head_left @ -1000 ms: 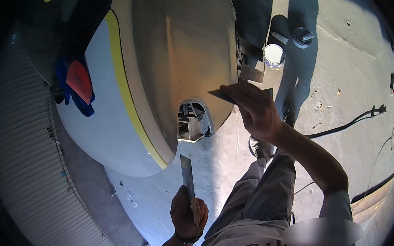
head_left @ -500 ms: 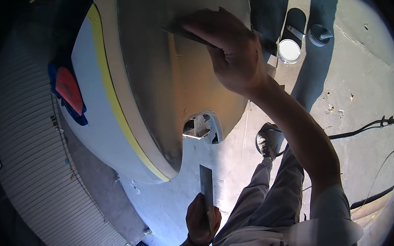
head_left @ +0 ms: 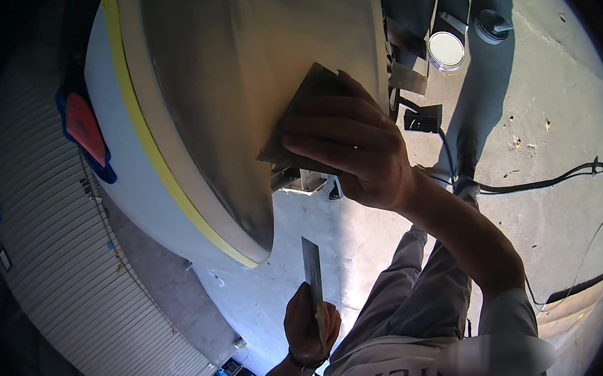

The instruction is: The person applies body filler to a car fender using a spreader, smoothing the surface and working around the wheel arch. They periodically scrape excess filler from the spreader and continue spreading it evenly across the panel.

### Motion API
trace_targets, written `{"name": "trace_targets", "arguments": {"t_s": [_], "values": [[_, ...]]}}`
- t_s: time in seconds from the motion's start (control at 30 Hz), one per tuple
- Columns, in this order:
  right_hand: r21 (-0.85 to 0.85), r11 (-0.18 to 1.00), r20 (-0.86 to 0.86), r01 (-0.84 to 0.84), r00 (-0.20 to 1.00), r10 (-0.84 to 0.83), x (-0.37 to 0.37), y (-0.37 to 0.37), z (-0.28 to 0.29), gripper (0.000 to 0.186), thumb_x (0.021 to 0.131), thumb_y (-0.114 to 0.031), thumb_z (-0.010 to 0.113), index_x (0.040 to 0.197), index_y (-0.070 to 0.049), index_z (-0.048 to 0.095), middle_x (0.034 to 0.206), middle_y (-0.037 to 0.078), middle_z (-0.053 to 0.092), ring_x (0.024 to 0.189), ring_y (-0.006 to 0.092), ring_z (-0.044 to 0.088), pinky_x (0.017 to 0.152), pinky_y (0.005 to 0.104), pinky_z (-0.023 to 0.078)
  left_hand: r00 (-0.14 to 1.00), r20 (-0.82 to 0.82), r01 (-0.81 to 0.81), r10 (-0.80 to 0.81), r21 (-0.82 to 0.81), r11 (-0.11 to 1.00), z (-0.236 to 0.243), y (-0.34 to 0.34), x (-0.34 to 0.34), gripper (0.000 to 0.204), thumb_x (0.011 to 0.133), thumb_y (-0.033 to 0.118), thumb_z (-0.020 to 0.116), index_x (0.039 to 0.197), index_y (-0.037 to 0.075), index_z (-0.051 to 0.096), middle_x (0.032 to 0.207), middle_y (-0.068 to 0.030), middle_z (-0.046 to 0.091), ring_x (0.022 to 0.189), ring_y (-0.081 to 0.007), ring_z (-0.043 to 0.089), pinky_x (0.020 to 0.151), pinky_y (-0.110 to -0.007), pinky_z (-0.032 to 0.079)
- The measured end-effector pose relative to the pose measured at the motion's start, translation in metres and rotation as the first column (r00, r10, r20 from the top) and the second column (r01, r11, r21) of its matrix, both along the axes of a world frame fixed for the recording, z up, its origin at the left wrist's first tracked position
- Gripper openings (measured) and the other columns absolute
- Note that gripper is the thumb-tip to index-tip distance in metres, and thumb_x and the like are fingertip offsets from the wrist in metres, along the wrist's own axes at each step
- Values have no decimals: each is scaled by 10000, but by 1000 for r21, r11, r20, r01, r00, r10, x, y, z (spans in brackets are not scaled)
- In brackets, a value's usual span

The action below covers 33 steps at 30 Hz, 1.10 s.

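My right hand (head_left: 362,149) grips a thin dark square spreader (head_left: 312,89) laid on the beige-and-dark curved body panel (head_left: 248,31), covering much of the opening at its lower end. Below the panel, my left hand (head_left: 305,324) is closed on a flat metal blade (head_left: 311,267) with pale paste near my fingers. Yellow masking tape (head_left: 152,149) runs along the panel's edge beside a white section (head_left: 125,165). A red pad (head_left: 84,126) rests in a blue cloth at the left.
On the concrete floor (head_left: 554,100) at right stand a tin with a white top (head_left: 446,51) and another tin with a tool (head_left: 491,26). A black hose (head_left: 553,180) lies near my legs (head_left: 406,278). A ribbed shutter (head_left: 77,273) curves along the left.
My right hand rose over the upper panel, then came back down with the spreader, which now covers much of the opening. My left hand and blade have shifted slightly rightward.
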State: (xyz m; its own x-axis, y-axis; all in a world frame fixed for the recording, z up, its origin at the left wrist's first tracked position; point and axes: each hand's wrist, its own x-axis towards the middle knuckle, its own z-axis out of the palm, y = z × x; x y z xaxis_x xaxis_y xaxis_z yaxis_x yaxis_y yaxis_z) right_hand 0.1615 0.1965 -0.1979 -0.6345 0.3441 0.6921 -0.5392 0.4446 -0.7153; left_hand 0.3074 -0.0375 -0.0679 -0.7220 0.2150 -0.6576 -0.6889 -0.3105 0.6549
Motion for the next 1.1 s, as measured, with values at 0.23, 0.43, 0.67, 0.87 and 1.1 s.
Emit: {"name": "trace_targets", "arguments": {"t_s": [0.23,0.43,0.67,0.87,1.1], "values": [[141,989,33,-46,999,41,18,14,3,321,806,-157,757,1124,-175,790,1188,-9,740,1159,216,666,1164,548,420,1000,-3,19,-18,77,997,-3,11,-2,300,1141,251,329,1157,32,532,587,-60,483,410,-141,401,357,-255,334],[59,931,7,-359,933,359,121,32,52,343,842,-216,723,1179,-181,774,1224,5,710,1136,205,663,1084,596,502,905,419,-290,77,473,832,-21,39,-11,334,1136,286,361,1266,38,543,850,-93,588,650,-176,545,527,-297,455],[282,894,65,-348,937,344,147,35,33,384,846,-212,705,1225,-215,762,1244,2,689,1186,187,640,1108,640,470,981,167,-94,96,-16,995,-27,58,-16,302,1140,265,325,1227,81,548,735,-50,587,524,-137,514,445,-256,425],[211,972,228,-104,972,55,39,83,-4,463,844,25,684,1281,-122,723,1154,101,732,1110,269,693,1122,469,489,998,58,-46,32,248,968,-12,45,-17,309,1144,261,288,1235,44,489,493,-47,460,370,-131,350,329,-243,307],[91,967,-124,237,966,-225,-99,95,24,471,809,156,574,1191,-57,749,1115,123,740,1033,284,714,903,401,599,988,135,-104,73,240,965,-18,46,-2,304,1136,246,304,1259,37,488,511,-52,472,399,-139,358,349,-259,319]]}}
